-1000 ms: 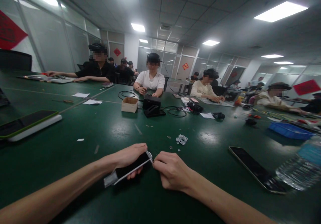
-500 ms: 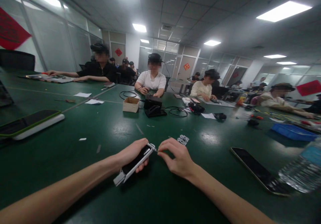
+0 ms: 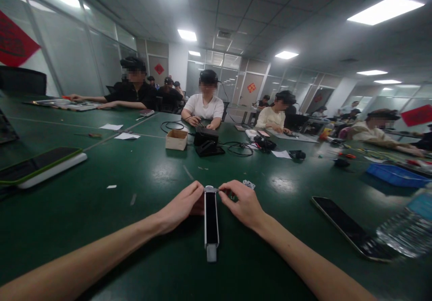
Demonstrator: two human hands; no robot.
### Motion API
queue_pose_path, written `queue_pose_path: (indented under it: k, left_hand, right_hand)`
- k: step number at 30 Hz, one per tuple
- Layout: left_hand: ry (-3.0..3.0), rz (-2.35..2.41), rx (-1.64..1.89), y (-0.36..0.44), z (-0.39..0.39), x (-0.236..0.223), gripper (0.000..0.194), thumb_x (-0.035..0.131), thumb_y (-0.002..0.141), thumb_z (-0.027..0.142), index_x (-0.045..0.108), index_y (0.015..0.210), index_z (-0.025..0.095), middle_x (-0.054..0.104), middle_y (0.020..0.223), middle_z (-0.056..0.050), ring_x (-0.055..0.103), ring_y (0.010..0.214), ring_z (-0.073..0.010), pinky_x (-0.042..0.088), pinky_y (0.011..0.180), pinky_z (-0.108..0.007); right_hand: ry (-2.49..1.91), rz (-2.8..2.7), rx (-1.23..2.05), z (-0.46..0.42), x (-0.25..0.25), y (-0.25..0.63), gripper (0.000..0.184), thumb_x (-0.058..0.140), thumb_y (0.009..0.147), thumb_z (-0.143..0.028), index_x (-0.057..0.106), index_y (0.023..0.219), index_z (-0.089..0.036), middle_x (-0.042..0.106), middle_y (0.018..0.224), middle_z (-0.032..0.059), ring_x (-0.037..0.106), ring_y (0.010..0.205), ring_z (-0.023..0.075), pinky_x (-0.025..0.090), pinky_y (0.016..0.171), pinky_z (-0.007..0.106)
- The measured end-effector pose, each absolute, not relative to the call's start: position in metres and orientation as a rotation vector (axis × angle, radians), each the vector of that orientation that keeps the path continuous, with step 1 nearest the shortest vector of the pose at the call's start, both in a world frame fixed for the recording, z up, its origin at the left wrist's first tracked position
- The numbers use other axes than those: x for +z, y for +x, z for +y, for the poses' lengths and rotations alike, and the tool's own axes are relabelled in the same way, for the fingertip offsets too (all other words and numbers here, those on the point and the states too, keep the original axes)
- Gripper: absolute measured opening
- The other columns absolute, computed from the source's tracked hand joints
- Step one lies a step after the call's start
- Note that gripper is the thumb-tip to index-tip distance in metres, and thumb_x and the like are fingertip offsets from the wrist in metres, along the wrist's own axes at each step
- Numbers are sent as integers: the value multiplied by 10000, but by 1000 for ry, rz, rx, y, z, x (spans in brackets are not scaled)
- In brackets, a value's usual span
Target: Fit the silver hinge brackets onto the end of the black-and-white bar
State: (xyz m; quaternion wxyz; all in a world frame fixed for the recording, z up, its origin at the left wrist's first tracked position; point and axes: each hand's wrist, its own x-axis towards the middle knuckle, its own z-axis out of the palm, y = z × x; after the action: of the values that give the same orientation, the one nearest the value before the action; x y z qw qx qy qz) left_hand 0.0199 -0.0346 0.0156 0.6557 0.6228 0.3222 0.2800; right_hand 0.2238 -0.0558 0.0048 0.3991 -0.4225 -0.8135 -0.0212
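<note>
A long, narrow black-and-silver metal bar [image 3: 211, 220] stands lengthwise toward me on the green table [image 3: 101, 211], with a silver end cap at each end. My left hand [image 3: 180, 204] holds its far end from the left. My right hand [image 3: 241, 204] pinches the same end from the right, and anything small between the fingertips is hidden. Just past my right fingers lies a small perforated metal plate [image 3: 249, 184], partly hidden by them.
A black phone [image 3: 351, 226] and a water bottle [image 3: 408, 224] lie to my right. A green-edged tablet [image 3: 40, 168] lies left. Ahead are a cardboard box [image 3: 176, 140], a black device [image 3: 205, 142], cables and a blue tray [image 3: 394, 175]. Several co-workers sit around the table.
The bar has swung from a slant to pointing straight toward me. Both hands have moved farther up the table, and my right hand now partly covers the metal plate.
</note>
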Motion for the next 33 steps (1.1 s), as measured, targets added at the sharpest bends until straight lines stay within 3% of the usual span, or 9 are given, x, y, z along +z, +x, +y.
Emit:
queue_pose_path:
  k: [5,9,16,21,33]
  left_hand:
    - [2345,881,547,11,-19,11,252,402,952,356,569,942,168,602,983,-69,546,933,-215,440,872,-377]
    - [2652,795,499,7,-10,4,215,433,952,286,608,996,169,591,1048,-82,512,998,-219,425,885,-359]
    - [2790,786,494,3,1,0,189,487,938,278,635,1018,192,599,1057,-64,530,984,-212,430,861,-341]
    - [2760,875,503,2,2,4,186,538,911,315,625,1021,193,604,1042,-59,538,970,-218,434,834,-342]
    - [2737,853,486,1,1,8,157,544,899,306,615,974,187,579,1058,-57,549,937,-207,432,798,-327]
  right_hand:
    - [-1165,-2362,51,-49,9,239,118,502,907,-183,612,928,-145,643,881,61,583,806,160,475,746,309]
    - [-1220,-2501,45,-48,12,241,122,509,908,-184,621,926,-139,642,890,67,572,814,166,461,758,322]
    - [-1395,-2476,-99,-45,28,265,197,475,922,-214,633,1014,-140,643,994,97,571,920,193,445,834,351]
    - [-1667,-2467,-60,-51,40,281,198,505,896,-251,661,984,-168,649,973,92,585,899,209,449,806,358]
    - [-1591,-2568,31,-51,27,267,230,511,893,-224,674,1053,-200,627,1023,93,574,954,221,458,812,345]
